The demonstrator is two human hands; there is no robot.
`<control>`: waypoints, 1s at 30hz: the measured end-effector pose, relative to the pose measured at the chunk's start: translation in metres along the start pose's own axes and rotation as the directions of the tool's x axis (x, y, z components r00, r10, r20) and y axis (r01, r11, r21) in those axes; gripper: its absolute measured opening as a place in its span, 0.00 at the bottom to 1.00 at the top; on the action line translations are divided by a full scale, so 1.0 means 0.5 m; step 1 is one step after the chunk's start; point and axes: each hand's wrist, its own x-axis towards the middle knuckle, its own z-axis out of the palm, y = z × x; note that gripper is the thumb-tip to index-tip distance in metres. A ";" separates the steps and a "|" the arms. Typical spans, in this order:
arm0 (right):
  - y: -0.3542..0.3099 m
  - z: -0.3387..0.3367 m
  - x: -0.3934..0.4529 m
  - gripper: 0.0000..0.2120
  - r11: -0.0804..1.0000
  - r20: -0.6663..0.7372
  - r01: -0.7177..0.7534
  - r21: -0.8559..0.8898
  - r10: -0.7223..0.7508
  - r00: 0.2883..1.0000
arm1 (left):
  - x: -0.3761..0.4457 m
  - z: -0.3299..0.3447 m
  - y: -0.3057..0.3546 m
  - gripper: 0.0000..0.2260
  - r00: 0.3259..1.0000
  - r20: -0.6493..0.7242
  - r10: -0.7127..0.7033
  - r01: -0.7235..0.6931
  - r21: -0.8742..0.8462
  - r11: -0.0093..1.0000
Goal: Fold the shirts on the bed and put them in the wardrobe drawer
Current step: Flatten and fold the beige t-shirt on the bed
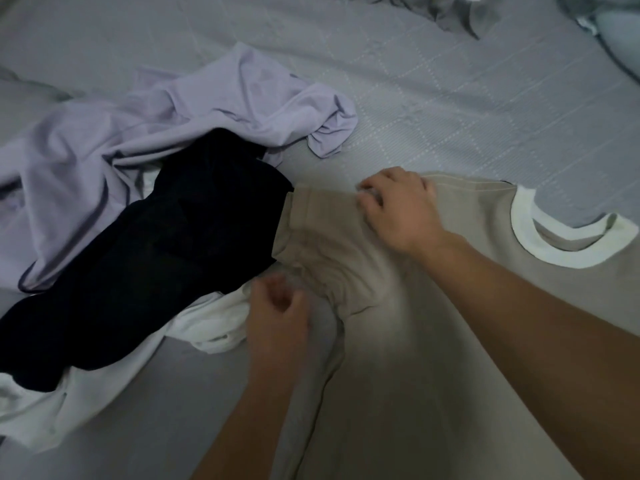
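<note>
The beige shirt (433,323) with a white collar is lying spread on the grey bed (450,98). The right hand (398,209) is curling its fingers over the shirt's upper sleeve edge, gripping the fabric. The left hand (277,310) is blurred, pinching the sleeve's lower edge. Beside the sleeve, a black shirt (156,254) is lying across a lilac shirt (173,109) and a white shirt (104,386).

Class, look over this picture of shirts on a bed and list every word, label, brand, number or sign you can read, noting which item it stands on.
None: no readable text in the head view.
The beige shirt, its white collar, the black shirt, the lilac shirt and the white shirt show no print or tag.
The grey bedsheet bears only a stitched pattern, no letters.
</note>
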 end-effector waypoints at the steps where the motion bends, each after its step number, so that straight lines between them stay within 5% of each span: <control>1: 0.009 -0.004 0.001 0.16 0.999 -0.034 -0.027 0.046 0.029 0.999 | 0.015 0.007 0.022 0.11 0.996 -0.013 0.087 -0.087 0.011 0.996; 3: 0.042 -0.011 0.006 0.15 0.998 -0.075 -0.052 0.023 0.054 0.996 | 0.051 0.021 0.059 0.20 0.975 0.030 0.218 -0.220 0.147 0.964; 7: 0.109 -0.037 0.013 0.17 0.993 0.104 0.004 -0.116 0.009 0.995 | 0.109 0.021 0.080 0.18 0.963 0.245 0.113 -0.216 0.449 0.867; 11: 0.134 -0.047 0.023 0.07 0.986 0.140 0.093 -0.141 -0.073 0.987 | 0.102 -0.018 0.052 0.07 0.945 0.257 0.203 -0.293 0.384 0.876; 17: 0.135 -0.050 0.038 0.06 0.976 -0.083 -0.215 0.042 0.218 0.972 | 0.103 -0.037 0.062 0.07 0.882 0.470 0.005 -0.271 0.500 0.822; 20: 0.129 -0.034 0.025 0.08 0.992 -0.026 -0.118 -0.049 0.117 0.993 | 0.127 -0.022 0.115 0.16 0.863 0.493 -0.107 -0.224 0.565 0.794; 26: 0.129 -0.035 0.011 0.15 0.997 0.018 -0.046 -0.064 0.047 0.999 | 0.192 0.049 0.191 0.26 0.953 0.298 -0.059 -0.087 0.454 0.887; 30: 0.127 -0.036 0.005 0.15 0.997 0.021 -0.022 -0.070 0.024 1.000 | 0.203 0.058 0.194 0.13 0.874 0.445 -0.195 0.013 0.379 0.925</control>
